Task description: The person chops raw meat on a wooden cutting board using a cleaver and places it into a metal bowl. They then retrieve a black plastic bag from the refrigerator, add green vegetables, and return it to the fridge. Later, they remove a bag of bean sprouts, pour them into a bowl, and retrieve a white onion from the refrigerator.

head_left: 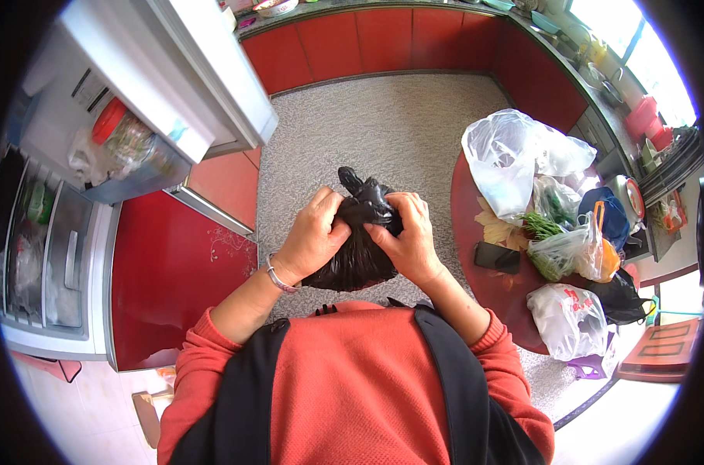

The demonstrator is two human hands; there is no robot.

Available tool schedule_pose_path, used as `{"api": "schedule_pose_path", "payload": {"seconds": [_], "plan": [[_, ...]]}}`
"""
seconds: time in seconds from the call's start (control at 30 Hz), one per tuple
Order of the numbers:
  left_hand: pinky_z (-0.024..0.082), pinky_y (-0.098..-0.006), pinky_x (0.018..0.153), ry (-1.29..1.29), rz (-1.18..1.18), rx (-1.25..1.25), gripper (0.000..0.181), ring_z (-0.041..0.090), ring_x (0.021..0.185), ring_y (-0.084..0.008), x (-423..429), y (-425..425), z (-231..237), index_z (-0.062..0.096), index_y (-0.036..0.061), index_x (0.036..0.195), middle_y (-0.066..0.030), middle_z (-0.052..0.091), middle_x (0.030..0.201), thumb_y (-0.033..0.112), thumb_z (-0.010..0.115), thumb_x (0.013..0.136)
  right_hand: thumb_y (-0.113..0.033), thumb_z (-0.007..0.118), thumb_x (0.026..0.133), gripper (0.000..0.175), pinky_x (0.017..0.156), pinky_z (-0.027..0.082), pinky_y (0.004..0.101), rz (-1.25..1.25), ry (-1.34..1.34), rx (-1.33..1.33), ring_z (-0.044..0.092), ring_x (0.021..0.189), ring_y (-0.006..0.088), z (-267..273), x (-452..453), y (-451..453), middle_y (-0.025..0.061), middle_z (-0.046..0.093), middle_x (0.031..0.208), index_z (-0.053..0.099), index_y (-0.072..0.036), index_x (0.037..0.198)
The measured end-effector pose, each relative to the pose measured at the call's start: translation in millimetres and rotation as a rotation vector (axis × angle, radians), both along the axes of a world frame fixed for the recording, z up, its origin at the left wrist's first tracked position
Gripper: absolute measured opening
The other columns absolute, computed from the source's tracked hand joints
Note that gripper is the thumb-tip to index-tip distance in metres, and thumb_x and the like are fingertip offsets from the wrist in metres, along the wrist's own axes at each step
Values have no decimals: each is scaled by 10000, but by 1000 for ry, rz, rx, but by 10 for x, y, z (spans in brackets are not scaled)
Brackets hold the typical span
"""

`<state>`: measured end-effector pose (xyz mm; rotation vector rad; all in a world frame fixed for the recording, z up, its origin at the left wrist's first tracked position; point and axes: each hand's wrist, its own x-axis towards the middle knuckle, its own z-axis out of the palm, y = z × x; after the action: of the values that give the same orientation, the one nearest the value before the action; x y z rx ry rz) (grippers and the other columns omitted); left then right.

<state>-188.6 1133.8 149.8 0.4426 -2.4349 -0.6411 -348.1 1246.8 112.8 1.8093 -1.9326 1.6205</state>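
Observation:
A black plastic bag [355,256] hangs in front of my body, its neck bunched and its top twisted or knotted. My left hand [317,235] grips the bunched neck from the left, and a bracelet circles that wrist. On the other side, my right hand [407,235] pinches the same neck between thumb and fingers. What the bag holds is hidden. To my left the refrigerator door [172,64] stands open, with a red-lidded jar [122,133] in its door shelf. A drawer [67,256] shows inside the refrigerator.
A round red table [468,232] at my right bears a smartphone [497,257], a large clear plastic bag [500,157], green vegetables in a bag [552,256], a white plastic bag [567,319] and a black bag [619,296]. Red cabinets [387,40] line the far side under a counter.

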Motion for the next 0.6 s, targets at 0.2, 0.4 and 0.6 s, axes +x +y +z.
{"api": "schedule_pose_path", "payload": {"seconds": [0.2, 0.4, 0.6], "plan": [[520, -345, 807, 47, -73, 236, 541, 569, 929, -237, -342, -6, -32, 451, 50, 1279, -114, 503, 1104, -34, 631, 775, -194, 754, 757, 310, 855, 416, 428, -115, -281, 98, 558, 912, 340, -177, -256, -117, 137, 617, 935, 588, -34, 965], [555, -351, 841, 26, -115, 203, 593, 524, 1149, -272, -492, -365, -105, 479, 75, 1305, -127, 445, 1274, -20, 681, 755, -178, 776, 728, 304, 816, 420, 423, -139, -117, 112, 576, 849, 322, -193, -370, -403, 122, 605, 859, 578, -27, 904], [492, -385, 950, 92, -100, 14, 559, 531, 1167, -339, -556, -889, -260, 488, 27, 1242, -164, 519, 1250, -62, 649, 715, -161, 782, 702, 305, 800, 436, 437, 21, 51, 202, 567, 862, 355, 5, -456, -925, 143, 594, 874, 560, -34, 869]]}}
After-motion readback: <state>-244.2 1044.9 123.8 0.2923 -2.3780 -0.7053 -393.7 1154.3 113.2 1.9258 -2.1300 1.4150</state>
